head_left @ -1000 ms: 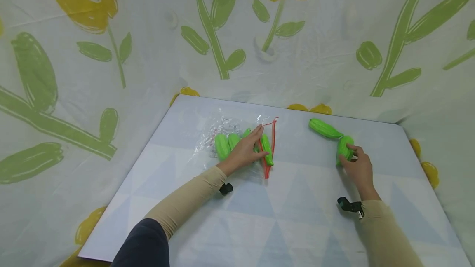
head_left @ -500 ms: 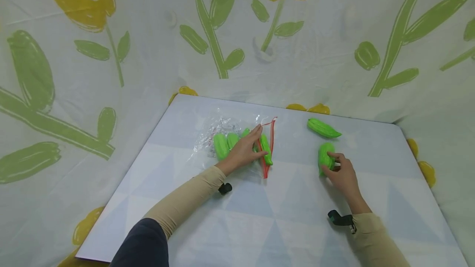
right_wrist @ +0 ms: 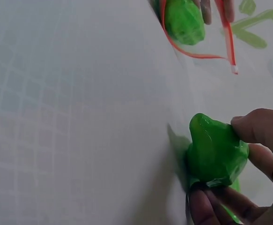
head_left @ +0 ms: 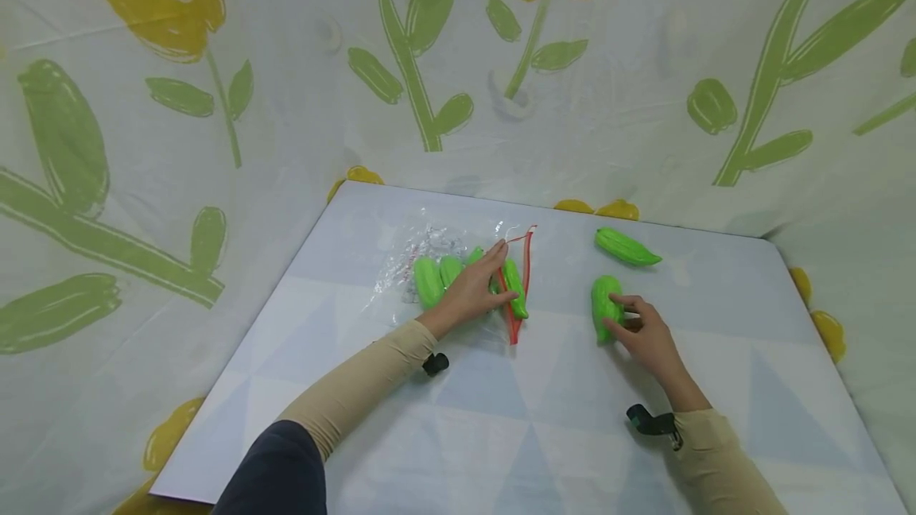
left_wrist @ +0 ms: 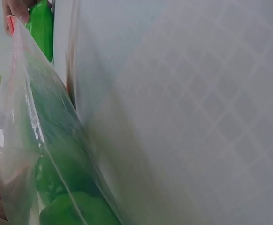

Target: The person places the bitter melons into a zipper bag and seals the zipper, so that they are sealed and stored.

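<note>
My right hand [head_left: 644, 331] grips a bright green ridged toy vegetable [head_left: 604, 304] low over the table, right of a clear zip bag [head_left: 422, 249] with a red seal [head_left: 525, 261]. In the right wrist view the fingers [right_wrist: 255, 136] and thumb curl round this vegetable [right_wrist: 213, 150], and the bag's red-rimmed mouth [right_wrist: 197, 55] lies ahead. My left hand [head_left: 468, 288] lies on the bag and holds its upper lip at the mouth. Several green vegetables [head_left: 429, 280] are inside the bag [left_wrist: 28, 140]. A second loose green vegetable [head_left: 626, 247] lies farther back on the right.
The pale table [head_left: 501, 420] has a triangle pattern. A flower-printed cloth [head_left: 458, 62] hangs close behind and at both sides. The table's right edge [head_left: 823, 324] is near the right arm.
My right hand has carried the green vegetable leftwards, from beside the second loose one to a spot nearer the bag's mouth. The left hand and the bag have stayed put.
</note>
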Demonstrator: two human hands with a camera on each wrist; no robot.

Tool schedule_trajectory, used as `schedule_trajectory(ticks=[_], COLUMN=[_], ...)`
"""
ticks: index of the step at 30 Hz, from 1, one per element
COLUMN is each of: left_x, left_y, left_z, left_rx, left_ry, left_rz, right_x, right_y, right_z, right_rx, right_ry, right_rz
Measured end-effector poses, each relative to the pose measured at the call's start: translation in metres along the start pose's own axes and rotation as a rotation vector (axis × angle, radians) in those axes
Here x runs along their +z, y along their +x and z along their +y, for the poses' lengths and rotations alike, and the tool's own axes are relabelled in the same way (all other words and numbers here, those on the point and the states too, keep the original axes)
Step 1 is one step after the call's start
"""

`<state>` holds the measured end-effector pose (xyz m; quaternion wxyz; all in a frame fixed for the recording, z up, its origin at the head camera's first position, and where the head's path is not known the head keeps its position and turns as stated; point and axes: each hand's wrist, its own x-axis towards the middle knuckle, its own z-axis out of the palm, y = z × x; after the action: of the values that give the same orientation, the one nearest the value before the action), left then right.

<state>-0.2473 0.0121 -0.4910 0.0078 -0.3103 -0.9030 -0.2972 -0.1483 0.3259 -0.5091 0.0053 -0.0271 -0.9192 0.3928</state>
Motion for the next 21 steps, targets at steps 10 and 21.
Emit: schedule_trajectory(ticks=[10, 21], left_x=[0.001, 0.000], left_y=[0.001, 0.000], left_z=[-0.001, 0.000], left_rx=[0.015, 0.000], left_ry=[-0.003, -0.001], left_rz=[0.008, -0.012], right_x=[0.005, 0.012], right_y=[0.001, 0.003], right_z=[-0.006, -0.003], right_rx=[-0.017, -0.044], right_ry=[0.000, 0.031], right_rz=[-0.043, -0.014])
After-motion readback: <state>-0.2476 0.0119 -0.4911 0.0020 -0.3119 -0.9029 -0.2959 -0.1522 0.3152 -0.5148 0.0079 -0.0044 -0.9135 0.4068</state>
